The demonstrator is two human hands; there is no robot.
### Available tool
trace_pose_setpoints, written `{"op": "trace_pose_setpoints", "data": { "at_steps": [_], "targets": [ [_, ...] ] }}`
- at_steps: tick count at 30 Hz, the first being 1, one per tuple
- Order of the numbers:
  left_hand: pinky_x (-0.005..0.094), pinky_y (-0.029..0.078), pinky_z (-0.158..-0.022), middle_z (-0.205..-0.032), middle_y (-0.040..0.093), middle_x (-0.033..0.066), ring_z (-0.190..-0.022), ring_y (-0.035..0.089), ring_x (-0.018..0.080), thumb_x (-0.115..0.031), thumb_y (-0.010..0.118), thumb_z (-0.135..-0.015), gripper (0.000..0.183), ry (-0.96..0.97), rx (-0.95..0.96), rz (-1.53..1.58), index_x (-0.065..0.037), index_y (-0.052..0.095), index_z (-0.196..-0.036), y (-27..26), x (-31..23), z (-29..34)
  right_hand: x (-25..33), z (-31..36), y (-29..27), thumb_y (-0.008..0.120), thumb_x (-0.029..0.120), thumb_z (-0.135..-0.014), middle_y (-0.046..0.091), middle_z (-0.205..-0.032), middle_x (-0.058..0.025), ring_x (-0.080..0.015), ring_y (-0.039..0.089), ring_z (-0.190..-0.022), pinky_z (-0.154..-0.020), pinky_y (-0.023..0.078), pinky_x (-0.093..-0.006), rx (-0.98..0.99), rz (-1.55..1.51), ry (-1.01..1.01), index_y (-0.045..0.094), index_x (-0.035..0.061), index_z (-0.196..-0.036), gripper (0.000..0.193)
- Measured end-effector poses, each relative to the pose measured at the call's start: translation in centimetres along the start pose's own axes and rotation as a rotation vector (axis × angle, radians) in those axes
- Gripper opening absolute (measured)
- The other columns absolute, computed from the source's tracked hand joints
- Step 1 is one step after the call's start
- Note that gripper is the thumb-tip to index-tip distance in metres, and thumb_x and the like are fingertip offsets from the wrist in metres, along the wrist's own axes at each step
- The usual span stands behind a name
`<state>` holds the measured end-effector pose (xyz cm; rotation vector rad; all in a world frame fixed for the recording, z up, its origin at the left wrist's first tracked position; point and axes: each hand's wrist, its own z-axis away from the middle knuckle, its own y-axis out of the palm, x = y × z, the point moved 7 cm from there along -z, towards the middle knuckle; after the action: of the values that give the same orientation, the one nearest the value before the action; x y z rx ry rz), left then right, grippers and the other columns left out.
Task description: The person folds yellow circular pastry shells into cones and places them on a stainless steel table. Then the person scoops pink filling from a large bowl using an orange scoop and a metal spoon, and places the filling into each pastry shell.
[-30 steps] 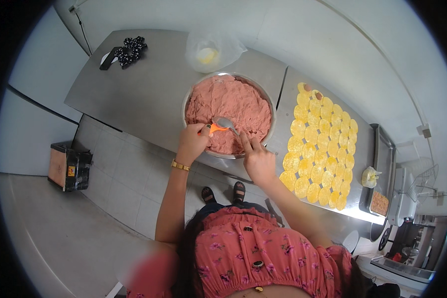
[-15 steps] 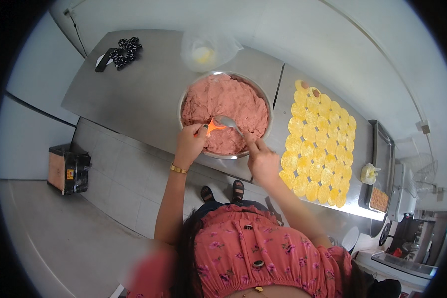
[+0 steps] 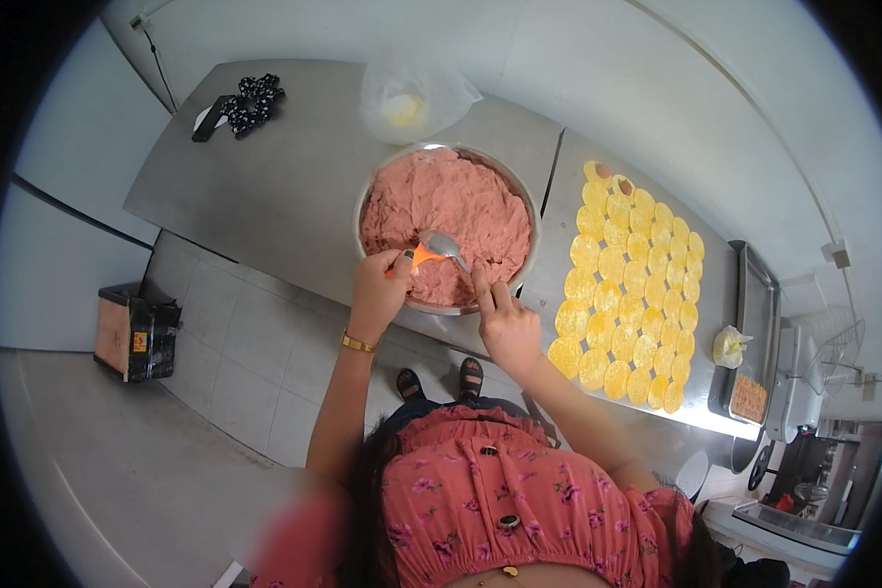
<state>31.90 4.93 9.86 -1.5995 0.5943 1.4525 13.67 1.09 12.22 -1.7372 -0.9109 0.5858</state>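
A wide metal bowl [image 3: 529,211] full of pink minced paste [image 3: 446,206] stands on the steel table. My left hand [image 3: 380,291] grips an orange scraper [image 3: 423,257] at the bowl's near rim. My right hand [image 3: 505,323] holds a metal spoon [image 3: 444,245] by its handle, the spoon's bowl resting against the orange scraper above the paste. To the right, several round yellow wrappers [image 3: 627,284] lie in rows on the table; two at the far end carry a small dab of filling.
A clear plastic bag with something yellow inside [image 3: 407,98] lies behind the bowl. A black patterned cloth [image 3: 240,106] sits at the table's far left. A metal tray [image 3: 755,333] and a small bag stand at the right. A dark box [image 3: 132,331] rests on the floor.
The view has shifted slightly. Both hands stay at the bowl's near rim, with the spoon and scraper still pressed together; my right hand has drawn a little nearer to the rim.
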Motion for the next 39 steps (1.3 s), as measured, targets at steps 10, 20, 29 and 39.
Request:
{"op": "trace_pose_setpoints", "data": {
  "at_steps": [10, 20, 29, 39],
  "targets": [
    [0.0214, 0.027, -0.043, -0.056, 0.042, -0.0053, -0.049, 0.035, 0.0018, -0.015, 0.05, -0.092, 0.028, -0.029, 0.074, 0.38, -0.002, 0.054, -0.067, -0.2, 0.3, 1.1, -3.1, -1.2, 0.0, 0.056, 0.001, -0.07, 0.063, -0.089, -0.0153, -0.0329, 0.063, -0.066, -0.059, 0.052, -0.0408, -0.01, -0.392, 0.199, 0.058, 0.0116, -0.12, 0.052],
    [0.0422, 0.044, -0.051, -0.063, 0.058, 0.0171, -0.061, 0.058, 0.0352, -0.01, 0.053, -0.084, 0.009, 0.573, 0.019, -0.475, -0.003, 0.056, -0.078, 1.1, -5.5, 1.4, -3.1, -3.1, -1.6, 0.053, 0.002, -0.073, 0.064, -0.088, -0.0202, -0.0369, 0.064, -0.073, -0.065, 0.051, -0.0462, 0.172, -0.364, 0.252, 0.061, 0.0086, -0.114, 0.042],
    [0.0435, 0.043, -0.05, -0.06, 0.055, 0.0195, -0.056, 0.056, 0.0376, -0.011, 0.055, -0.083, 0.013, 0.442, -0.124, -0.385, -0.002, 0.056, -0.074, 0.7, -4.0, -0.8, -3.8, -1.8, -5.6, 0.052, -0.001, -0.076, 0.063, -0.081, -0.0154, -0.0349, 0.061, -0.065, -0.056, 0.049, -0.043, 0.031, -0.248, 0.346, 0.061, 0.0069, -0.111, 0.036],
    [0.0404, 0.04, -0.049, -0.064, 0.053, 0.0218, -0.059, 0.056, 0.0394, -0.008, 0.052, -0.084, 0.014, 0.419, -0.099, -0.396, 0.001, 0.053, -0.073, 0.3, -4.4, -0.4, -1.8, -2.0, -3.3, 0.054, 0.003, -0.071, 0.063, -0.088, -0.0128, -0.0332, 0.063, -0.062, -0.054, 0.051, -0.0439, 0.092, -0.202, 0.198, 0.056, 0.0076, -0.119, 0.048]
  ]
}}
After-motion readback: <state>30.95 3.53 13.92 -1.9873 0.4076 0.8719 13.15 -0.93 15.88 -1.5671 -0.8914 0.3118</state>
